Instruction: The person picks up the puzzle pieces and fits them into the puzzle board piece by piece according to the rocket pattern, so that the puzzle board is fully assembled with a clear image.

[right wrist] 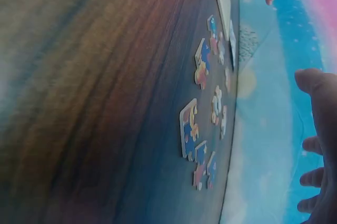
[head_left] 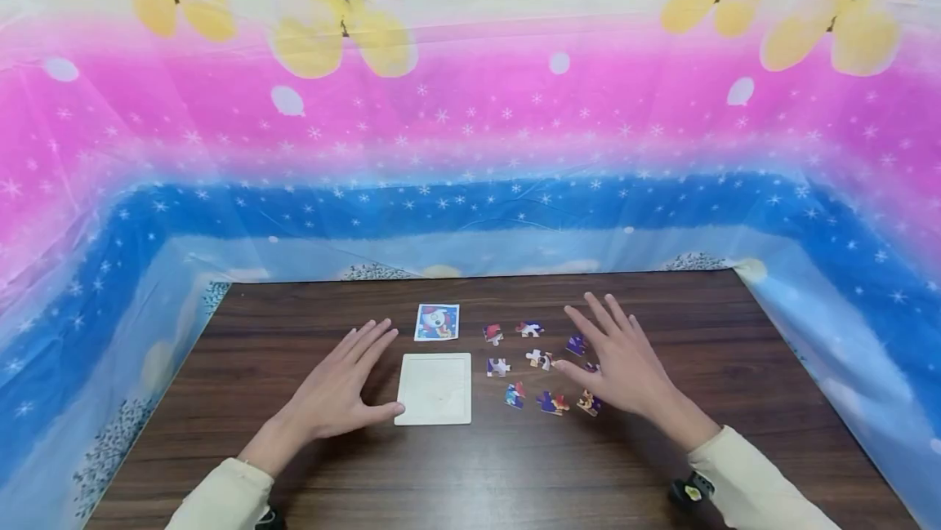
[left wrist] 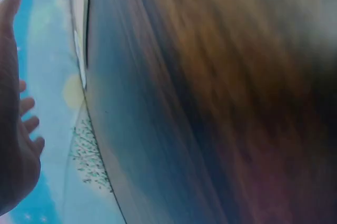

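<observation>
Beside the right hand's [head_left: 625, 367] spread fingers [head_left: 586, 326] lie puzzle pieces [head_left: 553, 403], left fingers [head_left: 378, 349] likewise spread.

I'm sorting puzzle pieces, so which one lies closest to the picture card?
The red-and-white piece at the left end of the back row: it lies just right of the picture card, and no other comes as near.

Dark wooden table [head_left: 412, 481], pink-and-blue snowflake backdrop [head_left: 485, 126]
</observation>
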Motion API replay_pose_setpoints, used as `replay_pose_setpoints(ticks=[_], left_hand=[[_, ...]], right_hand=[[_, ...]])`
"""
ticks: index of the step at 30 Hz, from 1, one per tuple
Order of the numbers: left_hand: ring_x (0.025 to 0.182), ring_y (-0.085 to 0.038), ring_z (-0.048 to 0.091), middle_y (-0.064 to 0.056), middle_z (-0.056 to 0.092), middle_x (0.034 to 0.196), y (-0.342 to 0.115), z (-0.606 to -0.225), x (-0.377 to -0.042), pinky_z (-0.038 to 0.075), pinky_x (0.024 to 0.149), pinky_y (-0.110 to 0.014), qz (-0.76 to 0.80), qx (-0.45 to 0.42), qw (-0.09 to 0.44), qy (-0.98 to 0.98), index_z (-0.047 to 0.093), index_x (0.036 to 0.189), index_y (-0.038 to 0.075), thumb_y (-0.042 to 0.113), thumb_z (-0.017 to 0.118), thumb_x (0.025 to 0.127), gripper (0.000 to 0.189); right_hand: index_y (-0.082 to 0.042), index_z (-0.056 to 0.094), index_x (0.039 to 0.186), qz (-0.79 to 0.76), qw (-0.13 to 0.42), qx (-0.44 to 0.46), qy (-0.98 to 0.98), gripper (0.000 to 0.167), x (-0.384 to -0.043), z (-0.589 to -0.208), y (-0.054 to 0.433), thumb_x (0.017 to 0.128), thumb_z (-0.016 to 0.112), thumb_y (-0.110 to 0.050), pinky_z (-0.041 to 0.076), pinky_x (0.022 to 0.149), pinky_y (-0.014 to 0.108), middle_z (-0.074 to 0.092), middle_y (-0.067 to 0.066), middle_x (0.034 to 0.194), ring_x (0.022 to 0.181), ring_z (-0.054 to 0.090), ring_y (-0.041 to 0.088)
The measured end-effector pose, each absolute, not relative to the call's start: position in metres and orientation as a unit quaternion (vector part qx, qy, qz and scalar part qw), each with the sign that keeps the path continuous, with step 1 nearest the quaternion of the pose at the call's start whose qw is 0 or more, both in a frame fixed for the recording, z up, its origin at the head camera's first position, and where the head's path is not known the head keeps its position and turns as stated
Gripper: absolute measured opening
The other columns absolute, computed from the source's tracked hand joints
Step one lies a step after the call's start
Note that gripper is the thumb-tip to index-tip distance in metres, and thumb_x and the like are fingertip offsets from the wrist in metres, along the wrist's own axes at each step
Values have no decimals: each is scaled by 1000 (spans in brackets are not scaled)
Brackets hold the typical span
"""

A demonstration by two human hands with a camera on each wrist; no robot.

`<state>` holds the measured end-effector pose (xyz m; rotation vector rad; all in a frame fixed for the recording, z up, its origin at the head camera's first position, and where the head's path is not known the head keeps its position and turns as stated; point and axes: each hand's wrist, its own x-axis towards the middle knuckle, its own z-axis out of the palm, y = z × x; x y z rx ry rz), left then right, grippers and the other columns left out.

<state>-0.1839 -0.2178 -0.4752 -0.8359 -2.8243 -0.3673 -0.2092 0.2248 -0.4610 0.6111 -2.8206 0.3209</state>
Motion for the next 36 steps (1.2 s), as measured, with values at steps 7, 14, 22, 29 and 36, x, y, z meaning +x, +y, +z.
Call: replay_pose_setpoints(ticks=[7,14,22,29,36], left_hand=[[153,-30,29,-3,30,167,-218,-477,-192,30,120,-53,-167,-303,16,-938,32,162,12,66,73,83,104],[152,-30,32,-1,31,166,-216,-482,-200,37,115,-56,-173,-308,-42,-935,33,162,17,73,71,81,106],[153,-28,28,-3,27,168,-214,-490,-207,37,115,-54,-181,-315,-83,-928,32,161,13,72,71,81,108],[152,-31,32,-7,35,164,-214,-493,-210,37,114,-56,-186,-317,-82,-926,39,159,11,72,72,80,105],[150,-31,35,-8,38,162,-213,-494,-210,38,113,-56,-182,-312,-82,-929,40,158,10,73,74,77,108]], right_hand=[[-21,39,160,134,78,260,-953,81,-228,-465,207,94,60,-65,20,115,72,24,13,168,155,17,41],[-19,43,158,151,53,311,-937,77,-253,-477,194,97,56,-65,23,119,65,30,11,166,155,21,36],[-16,45,156,167,30,342,-924,75,-276,-485,178,97,58,-61,28,117,63,37,15,162,151,29,40],[-16,50,153,158,12,342,-926,70,-290,-492,164,96,63,-55,30,119,57,46,12,157,148,36,37],[-15,57,147,151,10,354,-923,60,-298,-496,152,96,67,-45,33,118,54,52,12,153,145,42,35]])
